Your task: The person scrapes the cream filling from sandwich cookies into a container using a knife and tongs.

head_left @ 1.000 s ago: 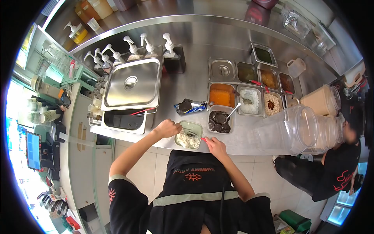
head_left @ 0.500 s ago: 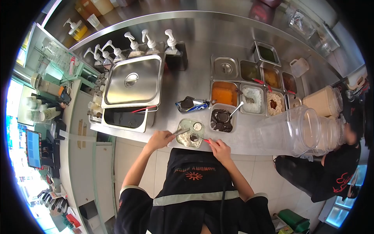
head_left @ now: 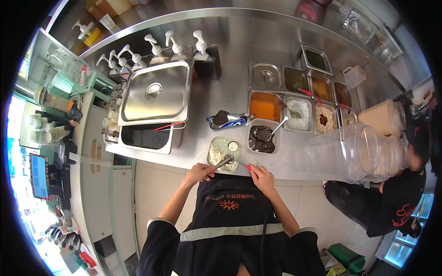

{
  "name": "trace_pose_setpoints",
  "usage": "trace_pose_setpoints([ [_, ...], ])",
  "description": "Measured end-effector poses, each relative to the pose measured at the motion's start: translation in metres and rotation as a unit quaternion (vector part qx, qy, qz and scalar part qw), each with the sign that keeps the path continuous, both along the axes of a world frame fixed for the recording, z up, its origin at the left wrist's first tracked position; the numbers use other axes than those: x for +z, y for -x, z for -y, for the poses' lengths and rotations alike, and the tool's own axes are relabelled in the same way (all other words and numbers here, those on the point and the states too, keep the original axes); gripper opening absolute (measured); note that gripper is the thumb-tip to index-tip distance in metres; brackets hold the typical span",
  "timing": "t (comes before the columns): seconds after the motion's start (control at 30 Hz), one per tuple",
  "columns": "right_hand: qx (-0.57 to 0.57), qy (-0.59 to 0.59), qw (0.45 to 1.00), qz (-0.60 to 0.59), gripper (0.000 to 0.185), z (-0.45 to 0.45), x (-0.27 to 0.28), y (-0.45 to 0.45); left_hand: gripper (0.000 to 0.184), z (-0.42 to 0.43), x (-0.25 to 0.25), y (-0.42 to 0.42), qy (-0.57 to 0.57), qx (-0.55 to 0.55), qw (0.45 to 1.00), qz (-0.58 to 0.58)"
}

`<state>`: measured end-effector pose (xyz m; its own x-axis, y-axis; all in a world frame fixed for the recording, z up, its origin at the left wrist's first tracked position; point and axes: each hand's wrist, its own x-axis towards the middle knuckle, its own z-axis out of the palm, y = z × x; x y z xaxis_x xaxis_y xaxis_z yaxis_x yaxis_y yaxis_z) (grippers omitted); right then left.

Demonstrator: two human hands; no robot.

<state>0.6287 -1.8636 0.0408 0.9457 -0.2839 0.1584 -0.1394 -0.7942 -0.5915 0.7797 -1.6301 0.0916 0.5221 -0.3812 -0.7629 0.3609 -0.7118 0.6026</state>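
A pale green tray (head_left: 210, 150) lies at the counter's front edge, with white cream or crumbs in it. A small white-topped round piece (head_left: 232, 146) sits near its upper right corner. My left hand (head_left: 201, 174) is closed around the handle of a metal utensil (head_left: 222, 162), perhaps tongs or a spoon, whose tip is over the tray's middle. My right hand (head_left: 262, 178) grips a red-handled tool (head_left: 248, 167); its thin metal end reaches the tray's right side, close to the other utensil's tip. What lies under the tips is hard to make out.
A tub of dark cookies (head_left: 262, 138) with a spoon stands right of the tray, an opened cookie packet (head_left: 225, 120) behind it. Steel topping pans (head_left: 266, 106), large clear jars (head_left: 336, 152), a lidded steel pan (head_left: 154, 94) and pump bottles surround them. A co-worker (head_left: 391, 198) is at right.
My left hand has come lower and slightly right, bringing the metal utensil's tip beside the right-hand tool. The dark round piece seen at that tip before is now covered.
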Motion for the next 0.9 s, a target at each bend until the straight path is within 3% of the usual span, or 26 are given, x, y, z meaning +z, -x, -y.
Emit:
trace_pose_setpoints([
  [0.27,-0.002,-0.021,1.000,0.022,0.020,0.000,0.003,0.000,0.023,0.006,-0.010,0.006,0.023,0.042,0.997,0.059],
  [0.37,0.013,-0.031,0.996,0.087,0.027,-0.001,0.001,-0.003,0.023,0.008,-0.005,0.010,0.029,0.072,0.995,0.057],
  [0.67,0.137,-0.031,0.988,0.071,0.038,-0.005,0.000,-0.005,0.022,0.006,-0.006,0.031,0.059,0.190,0.978,0.057],
  [0.9,0.090,-0.055,0.992,0.066,0.037,-0.007,-0.005,-0.011,0.024,0.008,-0.007,0.041,0.044,0.180,0.974,0.129],
])
